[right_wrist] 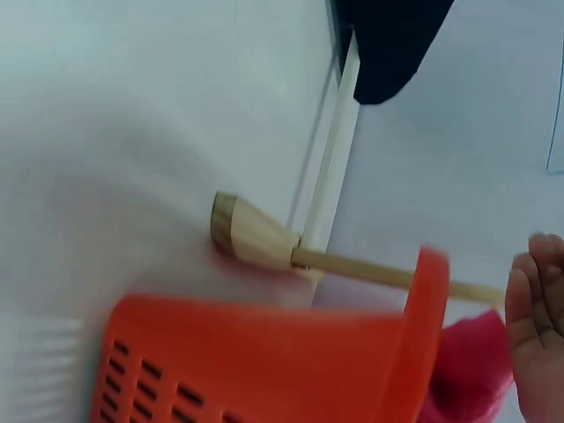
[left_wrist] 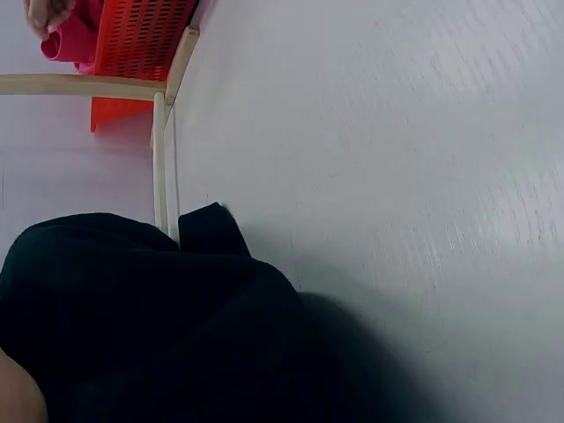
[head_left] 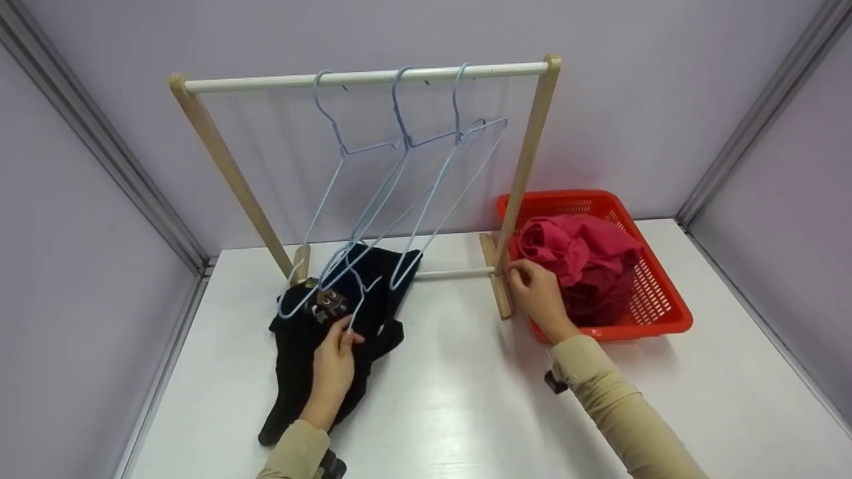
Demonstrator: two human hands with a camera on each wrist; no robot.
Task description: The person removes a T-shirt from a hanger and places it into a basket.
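Note:
My left hand (head_left: 335, 362) pinches a light blue wire hanger (head_left: 360, 303) near its neck, over the black garment (head_left: 293, 372). A cartoon-like print shows on the garment, which fills the lower left of the left wrist view as dark cloth (left_wrist: 159, 326). How far the hanger sits inside the cloth is hidden. My right hand (head_left: 538, 296) is by the rack's right upright, above the left edge of the red basket (head_left: 669, 313). Its fingers are loosely bent, with nothing seen between them in the right wrist view, where the hand (right_wrist: 539, 326) appears at the right edge.
Three light blue hangers (head_left: 400, 110) hang from the white rail (head_left: 266, 83) of a wood-framed rack, their lower ends overlapping the black garment from the head view. Pink and dark red clothes (head_left: 579, 249) lie in the basket. Walls enclose the white table (head_left: 452, 399) on three sides.

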